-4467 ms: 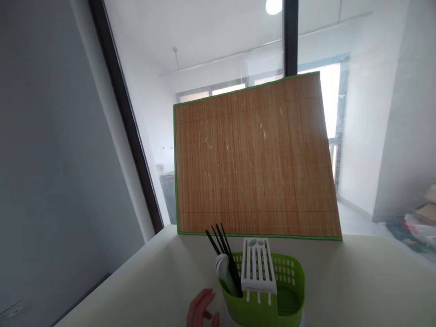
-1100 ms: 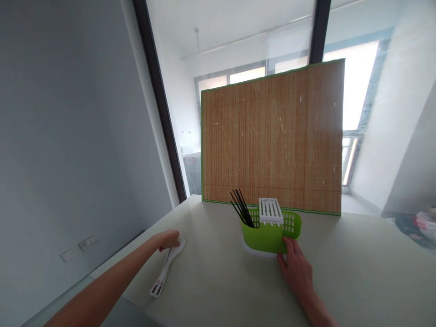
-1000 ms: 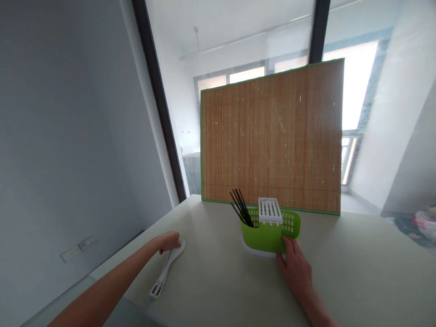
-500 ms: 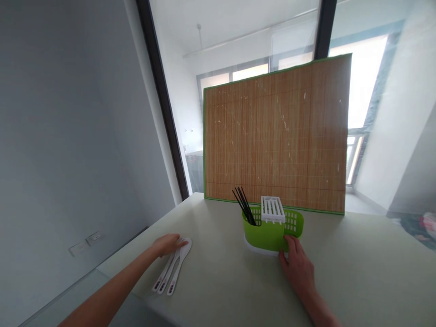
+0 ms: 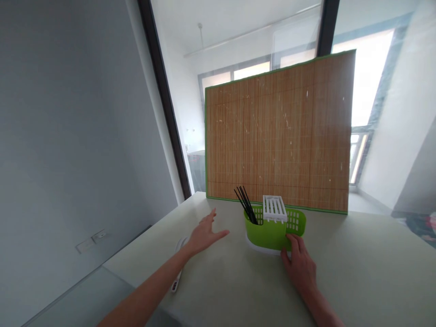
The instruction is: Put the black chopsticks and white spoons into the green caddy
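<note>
White spoons (image 5: 175, 285) are seen on a pale tabletop (image 5: 231, 286) at eight o'clock from a green basket (image 5: 265, 236), partly hidden by the left forearm (image 5: 153, 290). At four o'clock, the basket's near side is touched by the right hand (image 5: 301, 265); whether the rim is pinched cannot be told. At nine o'clock, the left hand (image 5: 204, 235) is held out, thumb and fingers spread. Black chopsticks (image 5: 246, 206) are stood aslant in the basket's nine o'clock end, beside a white slotted rack (image 5: 274, 219). At twelve o'clock, a green-edged bamboo mat (image 5: 279, 136) is propped upright.

Room between left hand (image 5: 203, 237) and basket (image 5: 265, 234) — mat (image 5: 277, 131) blocks behind.
</note>
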`<state>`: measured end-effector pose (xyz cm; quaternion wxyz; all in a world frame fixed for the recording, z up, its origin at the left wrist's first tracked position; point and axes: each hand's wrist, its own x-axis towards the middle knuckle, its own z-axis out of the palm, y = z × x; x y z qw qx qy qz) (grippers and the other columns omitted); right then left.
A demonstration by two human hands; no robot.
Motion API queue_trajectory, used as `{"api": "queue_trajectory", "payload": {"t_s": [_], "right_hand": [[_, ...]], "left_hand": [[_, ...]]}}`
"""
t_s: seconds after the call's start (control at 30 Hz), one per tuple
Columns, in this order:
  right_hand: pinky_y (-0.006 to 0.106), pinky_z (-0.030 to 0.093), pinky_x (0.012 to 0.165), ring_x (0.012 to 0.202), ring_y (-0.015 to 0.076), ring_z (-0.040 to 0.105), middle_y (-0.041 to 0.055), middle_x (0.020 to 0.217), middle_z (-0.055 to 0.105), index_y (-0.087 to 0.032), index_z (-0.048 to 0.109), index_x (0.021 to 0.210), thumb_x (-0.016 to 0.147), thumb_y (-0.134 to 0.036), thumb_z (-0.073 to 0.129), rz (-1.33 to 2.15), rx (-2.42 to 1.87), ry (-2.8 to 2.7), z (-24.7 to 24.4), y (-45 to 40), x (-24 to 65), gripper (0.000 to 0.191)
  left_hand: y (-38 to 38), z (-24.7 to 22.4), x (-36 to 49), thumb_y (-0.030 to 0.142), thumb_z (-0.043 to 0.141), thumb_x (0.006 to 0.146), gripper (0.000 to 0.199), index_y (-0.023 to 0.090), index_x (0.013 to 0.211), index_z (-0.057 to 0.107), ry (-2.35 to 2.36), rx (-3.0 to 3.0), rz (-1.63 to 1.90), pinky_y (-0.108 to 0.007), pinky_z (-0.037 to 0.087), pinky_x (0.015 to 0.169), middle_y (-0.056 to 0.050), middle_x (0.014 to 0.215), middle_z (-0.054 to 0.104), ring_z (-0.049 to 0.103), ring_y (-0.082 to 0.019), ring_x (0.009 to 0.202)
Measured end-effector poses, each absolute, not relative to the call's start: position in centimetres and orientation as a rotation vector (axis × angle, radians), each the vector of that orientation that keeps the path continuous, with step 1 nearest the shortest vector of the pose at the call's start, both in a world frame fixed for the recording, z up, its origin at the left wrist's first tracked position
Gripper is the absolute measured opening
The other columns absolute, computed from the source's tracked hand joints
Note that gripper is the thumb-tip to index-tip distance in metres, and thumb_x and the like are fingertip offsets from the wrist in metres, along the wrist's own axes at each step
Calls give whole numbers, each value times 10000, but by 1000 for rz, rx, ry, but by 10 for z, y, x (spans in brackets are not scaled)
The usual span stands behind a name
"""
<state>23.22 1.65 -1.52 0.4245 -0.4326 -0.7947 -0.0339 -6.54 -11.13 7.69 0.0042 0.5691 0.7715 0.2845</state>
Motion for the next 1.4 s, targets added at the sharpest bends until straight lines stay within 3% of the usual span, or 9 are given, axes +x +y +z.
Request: {"api": "queue_trajectory", "payload": {"t_s": [0.1, 0.23, 0.4, 0.57, 0.67, 0.83, 0.97, 1.23, 1.4], "right_hand": [[304, 505, 639, 950, 228, 569, 111, 1177, 508, -183, 446, 1181, 890, -266, 387, -91, -983, -1901, -13, 14, 235, 308], [322, 483, 726, 930, 221, 566, 102, 1072, 541, -194, 488, 1109, 887, -224, 410, -109, -758, -1946, -15, 8, 234, 237], [300, 464, 674, 822, 195, 575, 70, 958, 567, -211, 501, 1082, 869, -177, 417, -82, -581, -2092, -20, -1, 222, 231], [298, 448, 659, 776, 188, 573, 47, 884, 569, -215, 514, 1053, 844, -152, 420, -33, -518, -2146, -14, -10, 212, 238], [290, 435, 645, 757, 183, 569, 36, 860, 564, -224, 526, 1022, 833, -152, 421, -13, -550, -2150, -8, -13, 212, 228], [284, 423, 631, 766, 184, 571, 31, 869, 556, -224, 534, 986, 817, -145, 425, 0, -591, -2147, -6, -13, 212, 216], [302, 429, 632, 772, 197, 571, 36, 872, 556, -226, 530, 986, 815, -143, 418, 34, -623, -2160, -6, -13, 212, 221], [318, 461, 676, 786, 202, 587, 56, 908, 586, -204, 458, 1188, 828, -274, 478, 114, -671, -2005, -4, -19, 210, 367], [275, 436, 621, 675, 158, 563, -4, 805, 572, -199, 307, 1318, 732, -332, 594, 347, -635, -2044, -3, -43, 199, 666]], "left_hand": [[-71, 64, -17, 594, 613, 669, 1026, 146, 1441, 109, 2130, 1728, 1216, -379, 351, 991, -182, 1412, 344, 436, -282, 1213], [-18, 65, 9, 528, 668, 639, 953, 126, 1387, 234, 2061, 1466, 1479, -378, 366, 975, -213, 1391, 359, 438, -294, 1211], [29, 90, 2, 374, 624, 711, 410, 146, 1040, 532, 1830, 1266, 1717, -322, 453, 837, -129, 1048, 624, 589, -213, 955], [59, 102, -2, 399, 592, 734, 250, 160, 786, 544, 1767, 1160, 1759, -288, 484, 654, -44, 689, 604, 597, -161, 677], [69, 104, 0, 459, 457, 820, 301, 178, 718, 494, 1737, 1055, 1797, -249, 443, 504, 41, 498, 441, 486, -104, 467], [72, 112, 3, 556, 339, 851, 420, 220, 599, 351, 1715, 929, 1880, -192, 285, 365, 100, 441, 257, 278, -51, 351], [65, 142, 5, 599, 322, 835, 447, 239, 583, 237, 1672, 925, 1971, -184, 239, 351, 101, 454, 231, 257, -48, 359], [-25, 250, 26, 564, 453, 815, 476, 218, 555, 255, 1270, 1413, 2032, -187, 150, 338, 93, 457, 196, 185, -43, 351], [-85, 210, 62, 523, 507, 815, 469, 201, 545, 300, 1162, 1366, 1820, -183, 157, 354, 86, 463, 233, 213, -39, 374]]}}
